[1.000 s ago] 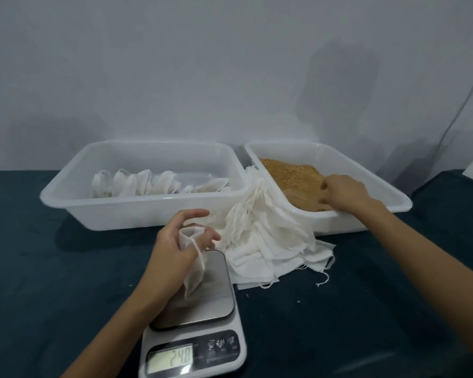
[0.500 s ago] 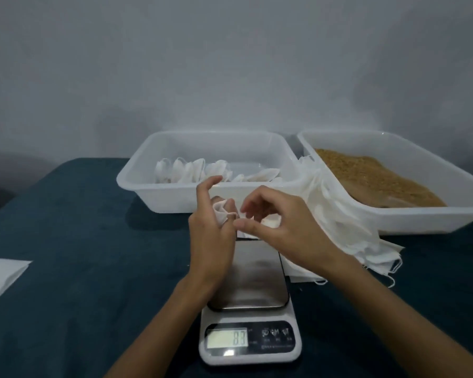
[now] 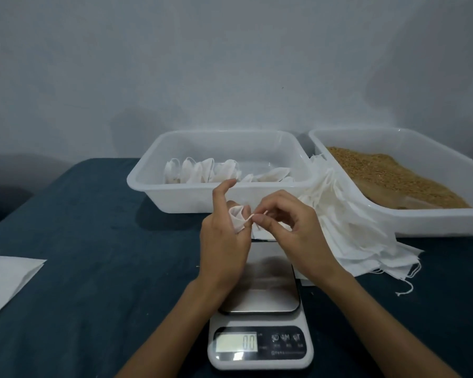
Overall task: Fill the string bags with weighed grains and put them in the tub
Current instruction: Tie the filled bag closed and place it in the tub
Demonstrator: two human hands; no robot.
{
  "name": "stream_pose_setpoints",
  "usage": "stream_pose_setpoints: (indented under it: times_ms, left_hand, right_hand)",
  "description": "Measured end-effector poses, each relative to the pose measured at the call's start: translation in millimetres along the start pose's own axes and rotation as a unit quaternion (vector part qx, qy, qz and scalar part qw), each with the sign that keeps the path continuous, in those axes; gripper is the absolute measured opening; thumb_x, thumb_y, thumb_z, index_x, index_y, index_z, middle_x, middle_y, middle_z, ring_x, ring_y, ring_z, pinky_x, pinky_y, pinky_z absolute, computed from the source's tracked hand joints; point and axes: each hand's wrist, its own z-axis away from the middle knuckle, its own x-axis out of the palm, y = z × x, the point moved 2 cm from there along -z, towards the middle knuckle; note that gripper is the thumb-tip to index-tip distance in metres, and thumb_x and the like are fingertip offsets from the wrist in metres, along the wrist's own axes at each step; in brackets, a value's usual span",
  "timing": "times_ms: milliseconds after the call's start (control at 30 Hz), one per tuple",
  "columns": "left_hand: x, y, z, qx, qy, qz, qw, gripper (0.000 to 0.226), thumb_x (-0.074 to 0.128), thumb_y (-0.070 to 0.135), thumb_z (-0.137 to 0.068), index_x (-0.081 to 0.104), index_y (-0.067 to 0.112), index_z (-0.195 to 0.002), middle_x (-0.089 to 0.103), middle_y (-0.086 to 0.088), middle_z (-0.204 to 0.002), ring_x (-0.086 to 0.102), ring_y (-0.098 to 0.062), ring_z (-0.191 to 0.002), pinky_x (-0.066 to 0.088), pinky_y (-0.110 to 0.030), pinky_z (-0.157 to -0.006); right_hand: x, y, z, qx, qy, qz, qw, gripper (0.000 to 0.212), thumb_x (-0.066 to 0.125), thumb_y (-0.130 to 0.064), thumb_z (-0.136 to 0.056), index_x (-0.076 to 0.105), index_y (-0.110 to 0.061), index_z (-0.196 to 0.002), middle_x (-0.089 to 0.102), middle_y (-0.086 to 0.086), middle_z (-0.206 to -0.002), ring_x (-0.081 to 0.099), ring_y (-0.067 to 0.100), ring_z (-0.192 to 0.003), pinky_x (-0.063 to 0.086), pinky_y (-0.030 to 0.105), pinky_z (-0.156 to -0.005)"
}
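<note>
The person stands over the scale [image 3: 260, 306], which I take as the landmark. Just above the far edge of its steel plate, the left hand [image 3: 224, 241] holds a small string bag [image 3: 237, 218], its fingers curled round the gathered neck while the index finger points up free. The right hand [image 3: 292, 227] is just to the right of it, and its thumb and index finger pinch the thin drawstring [image 3: 258, 213] that comes out of the bag's mouth. So both hands are closed on the same thing, one on the cloth and one on the cord.

The bag hangs roughly upright, mouth upward, and the string runs sideways to the right. I think the pull must go in this direction to close the mouth. The display reads zero (the bag is not resting on the plate).

Behind the scale stands the tub [image 3: 175, 197], with several bags already lying inside. It is straight beyond the left hand, which is nearer to it, and the near rim is low, so the way seems open. To the right behind the scale is the grain tub [image 3: 434, 227], and a pile of empty bags [image 3: 361, 236] lies against it on the worktop [image 3: 93, 268], with loose strings that a sleeve or wrist could catch.
</note>
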Motion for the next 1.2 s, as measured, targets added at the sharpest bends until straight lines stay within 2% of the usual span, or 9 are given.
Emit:
stream_pose_setpoints:
  times_ms: [167,267,433,533,667,800,933,1067,1200]
  left_hand:
    - [-1.0,-2.0,0.1,0.002,-0.017,-0.039,0.999,0.056,0.075,0.021,-0.093,0.044,0.028,-0.139,0.066,0.008,-0.078,0.062,-0.015,-0.066,0.054,-0.04,-0.062]
    - [1.0,-4.1,0.4,0.012,-0.018,-0.075,0.997,0.057,0.078,0.007,-0.086,0.051,0.022,-0.134,0.059,0.009,-0.067,0.057,-0.016,-0.061,0.051,-0.045,-0.059]
    - [0.3,-5.4,0.0,0.048,-0.061,-0.08,0.994,0.012,0.075,0.018,-0.091,0.069,0.016,-0.101,0.063,0.01,-0.074,0.059,-0.015,-0.067,0.051,-0.043,-0.062]
    - [2.2,-1.3,1.7,0.087,-0.08,-0.089,0.989,0.007,0.072,0.022,-0.096,0.068,0.016,-0.095,0.058,0.013,-0.077,0.054,-0.012,-0.07,0.046,-0.034,-0.062]
    - [2.8,-0.2,1.9,0.114,-0.092,-0.104,0.984,0.008,0.068,0.023,-0.099,0.067,0.015,-0.099,0.06,0.009,-0.083,0.056,-0.015,-0.075,0.047,-0.033,-0.066]
    - [-3.3,-1.9,-4.8,0.089,-0.086,-0.095,0.988,0.006,0.064,0.019,-0.098,0.065,0.014,-0.094,0.059,0.01,-0.079,0.054,-0.011,-0.072,0.045,-0.028,-0.065]
    - [-22.0,-2.6,-33.6,-0.01,-0.021,-0.037,0.999,0.022,0.063,0.01,-0.101,0.062,0.019,-0.082,0.062,0.007,-0.071,0.051,-0.005,-0.064,0.041,-0.015,-0.06]
    - [-44.3,-13.0,-94.8,-0.055,0.038,-0.062,0.996,0.024,0.055,0.014,-0.105,0.066,0.004,-0.086,0.068,-0.012,-0.082,0.058,-0.024,-0.073,0.051,-0.039,-0.064]
    - [-56.2,-47.4,-153.3,-0.111,-0.002,-0.257,0.96,0.023,0.054,0.007,-0.101,0.07,-0.003,-0.088,0.07,-0.022,-0.086,0.067,-0.041,-0.089,0.056,-0.052,-0.08]
  right_hand:
    - [-6.2,4.7,-1.1,0.072,0.013,-0.149,0.986,0.008,0.061,-0.009,-0.098,0.065,-0.009,-0.092,0.069,0.003,-0.096,0.058,0.016,-0.065,0.052,0.028,-0.07]
    - [-10.8,2.8,-3.7,0.134,-0.002,-0.337,0.932,0.009,0.053,-0.013,-0.101,0.058,-0.008,-0.095,0.071,0.012,-0.097,0.055,0.015,-0.057,0.053,0.03,-0.066]
    - [-24.8,5.8,-11.3,0.178,0.048,-0.487,0.854,0.008,0.047,-0.008,-0.1,0.052,-0.009,-0.095,0.052,0.0,-0.074,0.049,0.008,-0.059,0.056,0.025,-0.071]
    - [-40.9,7.1,-15.9,0.188,0.093,-0.501,0.839,0.028,0.032,0.006,-0.105,0.05,-0.01,-0.09,0.045,-0.001,-0.071,0.044,0.007,-0.056,0.056,0.022,-0.073]
    - [-50.0,10.6,-17.7,0.178,0.111,-0.498,0.842,0.03,0.031,0.009,-0.104,0.049,-0.01,-0.089,0.045,-0.002,-0.072,0.043,0.006,-0.056,0.056,0.021,-0.076]
    - [-46.8,18.8,-17.5,0.179,0.11,-0.494,0.844,0.009,0.052,-0.009,-0.099,0.059,-0.009,-0.094,0.061,0.002,-0.08,0.059,0.008,-0.063,0.059,0.028,-0.08]
    - [-51.8,26.2,-18.8,0.193,0.12,-0.519,0.824,0.012,0.064,-0.017,-0.09,0.072,-0.011,-0.095,0.072,0.008,-0.097,0.068,0.016,-0.077,0.059,0.034,-0.081]
    - [-59.5,29.0,-20.5,0.197,0.126,-0.531,0.814,0.012,0.063,-0.02,-0.092,0.07,-0.013,-0.099,0.071,0.005,-0.095,0.068,0.015,-0.076,0.06,0.035,-0.079]
    - [-59.2,26.0,-20.0,0.205,0.11,-0.523,0.82,0.013,0.061,-0.022,-0.094,0.069,-0.013,-0.098,0.069,0.004,-0.091,0.067,0.015,-0.073,0.06,0.035,-0.079]
